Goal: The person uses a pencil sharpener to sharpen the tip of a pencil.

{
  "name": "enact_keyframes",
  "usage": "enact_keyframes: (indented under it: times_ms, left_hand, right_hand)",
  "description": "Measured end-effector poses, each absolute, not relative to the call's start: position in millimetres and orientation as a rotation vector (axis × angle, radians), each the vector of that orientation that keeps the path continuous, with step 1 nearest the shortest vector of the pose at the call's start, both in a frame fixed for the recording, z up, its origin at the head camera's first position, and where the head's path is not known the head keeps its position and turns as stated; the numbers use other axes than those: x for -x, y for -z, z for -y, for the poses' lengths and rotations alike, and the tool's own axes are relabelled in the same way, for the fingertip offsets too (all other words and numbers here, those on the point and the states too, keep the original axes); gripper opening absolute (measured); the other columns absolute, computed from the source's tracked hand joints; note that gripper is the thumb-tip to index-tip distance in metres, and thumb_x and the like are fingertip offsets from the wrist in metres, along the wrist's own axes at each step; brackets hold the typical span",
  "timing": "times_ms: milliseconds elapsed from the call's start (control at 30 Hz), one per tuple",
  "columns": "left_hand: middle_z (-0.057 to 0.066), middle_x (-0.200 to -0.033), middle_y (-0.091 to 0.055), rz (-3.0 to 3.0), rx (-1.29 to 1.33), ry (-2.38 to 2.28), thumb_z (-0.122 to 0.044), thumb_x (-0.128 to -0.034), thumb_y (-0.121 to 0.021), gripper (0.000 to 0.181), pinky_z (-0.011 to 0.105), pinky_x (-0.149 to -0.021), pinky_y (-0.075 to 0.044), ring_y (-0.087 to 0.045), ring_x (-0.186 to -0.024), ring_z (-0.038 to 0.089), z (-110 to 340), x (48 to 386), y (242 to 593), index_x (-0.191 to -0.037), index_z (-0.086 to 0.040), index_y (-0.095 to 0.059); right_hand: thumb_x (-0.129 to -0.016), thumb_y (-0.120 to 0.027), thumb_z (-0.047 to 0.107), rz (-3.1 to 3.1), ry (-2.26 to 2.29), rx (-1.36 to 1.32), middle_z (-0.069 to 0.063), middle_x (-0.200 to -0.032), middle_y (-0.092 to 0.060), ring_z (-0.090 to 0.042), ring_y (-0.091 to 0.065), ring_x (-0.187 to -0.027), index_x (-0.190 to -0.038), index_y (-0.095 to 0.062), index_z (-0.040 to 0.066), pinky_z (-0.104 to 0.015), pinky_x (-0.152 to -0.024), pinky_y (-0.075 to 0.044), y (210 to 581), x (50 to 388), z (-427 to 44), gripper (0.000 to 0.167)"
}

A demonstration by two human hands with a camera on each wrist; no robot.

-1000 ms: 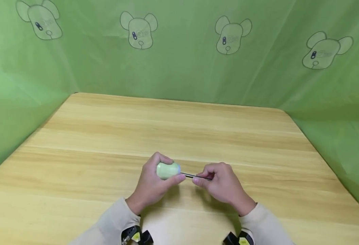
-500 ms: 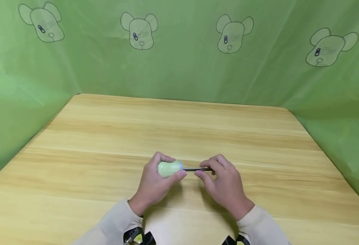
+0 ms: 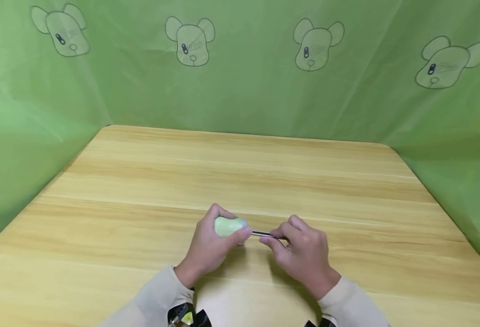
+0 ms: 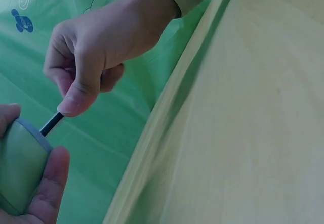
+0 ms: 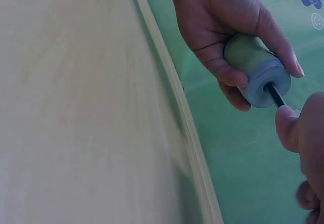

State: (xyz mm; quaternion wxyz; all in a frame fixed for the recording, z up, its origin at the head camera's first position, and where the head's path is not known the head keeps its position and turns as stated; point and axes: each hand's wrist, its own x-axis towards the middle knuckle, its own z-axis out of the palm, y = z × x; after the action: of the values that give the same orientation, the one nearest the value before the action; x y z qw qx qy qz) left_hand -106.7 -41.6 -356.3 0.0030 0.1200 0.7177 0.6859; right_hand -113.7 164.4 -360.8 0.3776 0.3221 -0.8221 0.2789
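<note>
Your left hand [image 3: 205, 245] is gripping a smooth, pale green, rounded cylindrical handle [image 3: 226, 227], its thumb and fingers clamping round the sides. A round blue-grey collar [image 5: 256, 95] is capping the handle's right end, and a thin, dark, shiny rod [image 3: 260, 234] is projecting from the collar's centre. Your right hand [image 3: 305, 250] is pinching the rod's outer part between thumb and fingers; a short stretch is showing between the hands. Handle and rod are hanging above the light, wood-grained worktop [image 3: 240, 177], between its left and right edges and well apart from its far edge. A green sheet [image 3: 256, 100] bearing outlined round-eared animal heads is rising beyond these three edges. Beige sleeves [image 3: 154, 295] are covering your forearms.
</note>
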Motion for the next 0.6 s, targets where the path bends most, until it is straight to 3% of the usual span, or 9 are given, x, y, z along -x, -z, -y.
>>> enact_keyframes:
  times_ms: [100,200,367,500,600]
  left_hand:
    - [0.014,-0.092,-0.059,-2.377,-0.453,-2.053,-0.02,-0.0792,-0.079,0.038,0.033,-0.056,-0.055,-0.059,-0.07,0.02,41.0,105.5,356.5,-0.1,-0.001,-0.053]
    - [0.012,-0.092,-0.058,-2.448,-0.509,-2.007,-0.021,-0.0777,-0.081,0.038,0.03,-0.053,-0.052,-0.057,-0.069,0.019,40.6,104.4,356.0,-0.099,-0.002,-0.055]
    - [0.013,-0.093,-0.06,-2.39,-0.438,-2.083,-0.02,-0.0793,-0.079,0.039,0.031,-0.054,-0.054,-0.059,-0.07,0.02,38.9,104.7,356.0,-0.102,-0.001,-0.053]
    - [0.015,-0.096,-0.062,-2.307,-0.366,-2.17,-0.017,-0.0813,-0.078,0.04,0.034,-0.059,-0.057,-0.063,-0.072,0.022,38.7,104.5,355.2,-0.105,0.0,-0.051]
    - [0.017,-0.097,-0.064,-2.238,-0.35,-2.23,-0.013,-0.0824,-0.076,0.038,0.039,-0.064,-0.059,-0.067,-0.072,0.024,39.2,105.1,354.4,-0.105,0.001,-0.05]
  right_hand:
    - [-0.085,-0.076,0.021,2.424,-1.062,-0.845,0.01,-0.055,-0.049,0.001,-0.037,-0.046,-0.064,-0.063,0.011,-0.016,-0.038,-0.032,353.4,109.1,-168.5,0.027]
    - [-0.081,-0.077,0.006,2.641,-1.277,-0.728,0.012,-0.053,-0.048,-0.001,-0.037,-0.045,-0.063,-0.063,0.012,-0.019,-0.038,-0.031,345.7,107.1,-170.4,0.024]
    - [-0.075,-0.084,0.018,2.451,-0.829,-0.702,0.009,-0.065,-0.056,-0.005,-0.049,-0.052,-0.071,-0.069,0.013,-0.02,-0.044,-0.039,347.8,108.3,-168.3,0.016]
    - [-0.083,-0.075,0.039,2.181,-0.725,-0.758,-0.001,-0.08,-0.061,-0.013,-0.057,-0.062,-0.08,-0.072,0.008,-0.022,-0.049,-0.047,352.8,110.9,-165.7,0.032]
    - [-0.09,-0.062,0.044,2.033,-0.74,-0.834,-0.005,-0.081,-0.06,-0.017,-0.058,-0.062,-0.078,-0.071,0.007,-0.024,-0.052,-0.049,354.8,112.8,-163.2,0.041]
